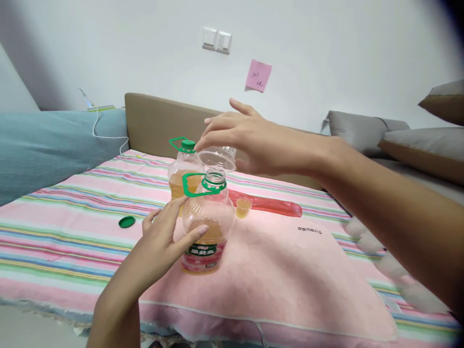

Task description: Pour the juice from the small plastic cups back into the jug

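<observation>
An uncapped clear juice bottle (208, 212) with a green carry handle and a red label stands on the pink pillow, partly filled with amber liquid. My left hand (168, 227) is on its near left side, thumb across the front and fingers behind, gripping it. Above its open mouth, my right hand (235, 135) holds a clear plastic cup (217, 158), rim downward and tilted; the hand covers much of the cup. No liquid can be made out in the cup. A second bottle (176, 181), green-capped and holding amber liquid, stands behind the first.
A small cup (243, 208) of yellow liquid sits right of the bottles, before a red plastic bag (268, 203). A green cap (126, 222) lies on the striped sheet (72, 232) to the left. The pillow (290, 280) spreads toward me; grey cushions (366, 128) are at right.
</observation>
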### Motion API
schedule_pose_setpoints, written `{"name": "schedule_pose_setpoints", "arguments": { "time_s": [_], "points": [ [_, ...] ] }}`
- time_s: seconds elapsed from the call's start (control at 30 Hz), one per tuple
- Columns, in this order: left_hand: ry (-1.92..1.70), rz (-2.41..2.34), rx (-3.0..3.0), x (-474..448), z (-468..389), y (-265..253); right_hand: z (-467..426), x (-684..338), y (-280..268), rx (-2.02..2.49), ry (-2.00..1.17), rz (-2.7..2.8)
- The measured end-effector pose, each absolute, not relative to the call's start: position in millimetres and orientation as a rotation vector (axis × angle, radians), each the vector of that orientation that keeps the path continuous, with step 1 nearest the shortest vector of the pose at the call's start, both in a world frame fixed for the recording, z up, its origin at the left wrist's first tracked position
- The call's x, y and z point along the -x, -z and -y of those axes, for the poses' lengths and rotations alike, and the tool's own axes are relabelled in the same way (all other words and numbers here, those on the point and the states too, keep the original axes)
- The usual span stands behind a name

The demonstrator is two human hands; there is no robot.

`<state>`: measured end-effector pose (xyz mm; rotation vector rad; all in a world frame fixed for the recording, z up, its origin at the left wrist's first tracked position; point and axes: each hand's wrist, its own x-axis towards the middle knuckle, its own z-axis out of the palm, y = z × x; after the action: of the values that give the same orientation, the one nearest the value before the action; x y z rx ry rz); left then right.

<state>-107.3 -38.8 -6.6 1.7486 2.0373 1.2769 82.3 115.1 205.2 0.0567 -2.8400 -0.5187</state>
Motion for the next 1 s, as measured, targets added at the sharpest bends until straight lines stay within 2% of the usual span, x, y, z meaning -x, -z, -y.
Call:
{"name": "schedule_pose_setpoints", "arguments": {
  "time_s": [0.27,1.0],
  "points": [
    [-1.28,-2.053,-1.716,105.7,37.9,4.9,-112.8,-89.1,-201.1,-0.122,0.651,2.758],
    [-1.282,-2.061,-1.719,106.2,37.6,4.0,-119.5,-87.9,-194.1,-0.209,0.699,2.767]
  ]
}}
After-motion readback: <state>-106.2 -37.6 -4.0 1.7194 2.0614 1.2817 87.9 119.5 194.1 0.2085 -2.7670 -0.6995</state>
